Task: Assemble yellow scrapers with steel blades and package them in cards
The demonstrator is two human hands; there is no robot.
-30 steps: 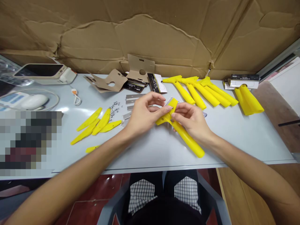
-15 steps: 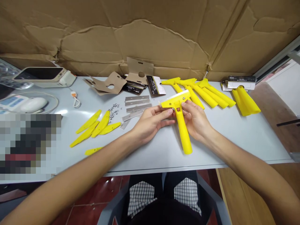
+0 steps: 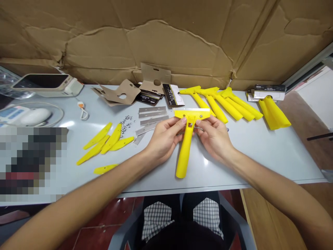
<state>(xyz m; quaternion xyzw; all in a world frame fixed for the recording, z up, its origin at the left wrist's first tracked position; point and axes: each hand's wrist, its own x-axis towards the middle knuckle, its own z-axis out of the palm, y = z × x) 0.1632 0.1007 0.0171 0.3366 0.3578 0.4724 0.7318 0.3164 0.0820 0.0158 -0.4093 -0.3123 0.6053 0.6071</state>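
A yellow scraper (image 3: pixel 185 149) is held up above the table between my two hands, its handle slanting down toward me. A metal blade (image 3: pixel 191 109) runs along the far edge of its head, and two screws show in the head. My left hand (image 3: pixel 168 137) pinches the left side of the head with the thumb on top. On the other side my right hand (image 3: pixel 214 137) grips it the same way, fingers bent underneath. Several loose blades (image 3: pixel 152 114) lie just beyond my left hand, next to a scatter of small screws (image 3: pixel 126 125). Yellow cover plates (image 3: pixel 97 135) lie farther left.
More yellow scraper handles (image 3: pixel 229 106) lie in a row at the back. Cardboard packaging cards (image 3: pixel 156 78) lean near the box wall. At right is a carded yellow handle (image 3: pixel 274 113). A phone-like device (image 3: pixel 44 82) and a white mouse (image 3: pixel 39 116) sit at left.
The scraper has turned so its head is now level and its handle points slightly left. Both hands moved with it, and my left thumb sits closer to the head.
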